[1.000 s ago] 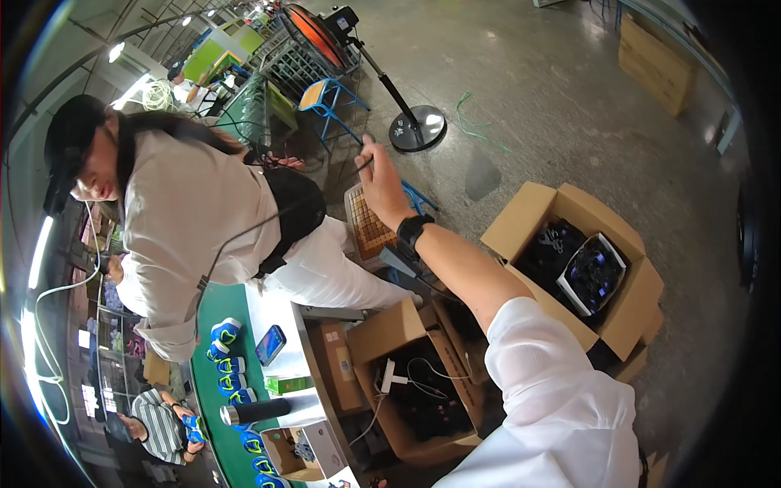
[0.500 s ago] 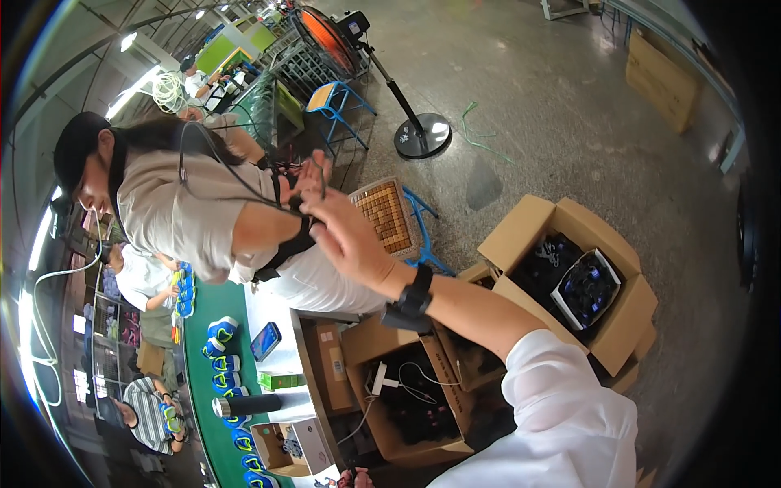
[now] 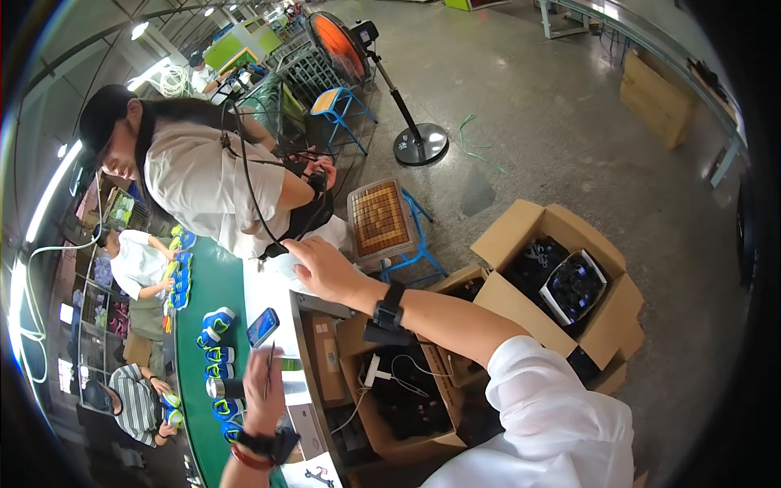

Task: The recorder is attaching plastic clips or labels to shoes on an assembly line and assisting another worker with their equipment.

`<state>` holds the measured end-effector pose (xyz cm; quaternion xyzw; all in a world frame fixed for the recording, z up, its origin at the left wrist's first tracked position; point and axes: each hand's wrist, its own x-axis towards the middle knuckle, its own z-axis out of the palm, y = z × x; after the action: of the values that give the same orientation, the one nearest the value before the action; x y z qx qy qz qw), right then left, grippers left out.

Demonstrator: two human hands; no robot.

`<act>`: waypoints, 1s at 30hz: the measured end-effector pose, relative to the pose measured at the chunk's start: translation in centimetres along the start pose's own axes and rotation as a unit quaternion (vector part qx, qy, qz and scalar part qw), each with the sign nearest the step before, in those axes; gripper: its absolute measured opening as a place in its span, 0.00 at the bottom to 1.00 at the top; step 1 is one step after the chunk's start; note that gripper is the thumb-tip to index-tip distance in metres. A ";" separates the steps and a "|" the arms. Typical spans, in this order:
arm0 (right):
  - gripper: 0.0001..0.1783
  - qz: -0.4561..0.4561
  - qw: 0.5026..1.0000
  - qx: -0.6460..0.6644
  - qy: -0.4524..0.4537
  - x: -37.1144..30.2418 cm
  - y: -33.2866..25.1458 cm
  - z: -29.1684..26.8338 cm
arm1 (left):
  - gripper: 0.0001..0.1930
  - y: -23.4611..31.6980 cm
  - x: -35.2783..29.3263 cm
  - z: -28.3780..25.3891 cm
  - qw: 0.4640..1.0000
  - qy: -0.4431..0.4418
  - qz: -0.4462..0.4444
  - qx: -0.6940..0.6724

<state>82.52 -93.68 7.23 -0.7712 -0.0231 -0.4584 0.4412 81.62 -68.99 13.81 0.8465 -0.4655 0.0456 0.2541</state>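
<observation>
My right hand [image 3: 327, 272] reaches across to a person in a beige top [image 3: 207, 167], its fingertips at the low bend of a black cable [image 3: 259, 199]. That cable hangs in a loop from the person's back toward their hands. Over the white table edge is my left hand [image 3: 262, 394], raised and smeared by motion; a thin dark line shows against it, too blurred to name. Beside it lie a phone with a blue screen [image 3: 263, 327] and a dark cylinder [image 3: 224, 388], partly hidden by the hand.
Blue and green shoes [image 3: 218, 355] line a green belt [image 3: 213, 281]. Below the table stands an open carton [image 3: 455, 398] with a white power strip [image 3: 375, 372]. Another open carton [image 3: 614, 325] is at right. A stool [image 3: 381, 220] and a floor fan [image 3: 419, 145] stand beyond.
My right hand has moved down and left, away from the person's hands. My left hand has risen from the lower edge to beside the phone. The person has shifted and turned slightly.
</observation>
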 end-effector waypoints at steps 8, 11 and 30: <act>0.24 0.006 0.998 -0.045 -0.040 0.7 -0.9 0.3 | 0.19 4.5 11.1 -2.6 0.931 0.016 0.280 0.234; 0.15 0.114 0.970 0.197 -0.091 1.0 -1.1 2.2 | 0.20 6.1 15.8 -0.6 0.899 -0.004 0.358 0.253; 0.23 0.366 0.895 0.254 -0.001 5.3 15.2 -1.1 | 0.10 -0.7 21.0 -1.2 0.824 -0.180 0.126 0.522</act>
<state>91.53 -105.66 1.23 -0.5873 0.1447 -0.2423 0.7585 94.16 -84.14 21.19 0.7802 -0.5120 0.1600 -0.3218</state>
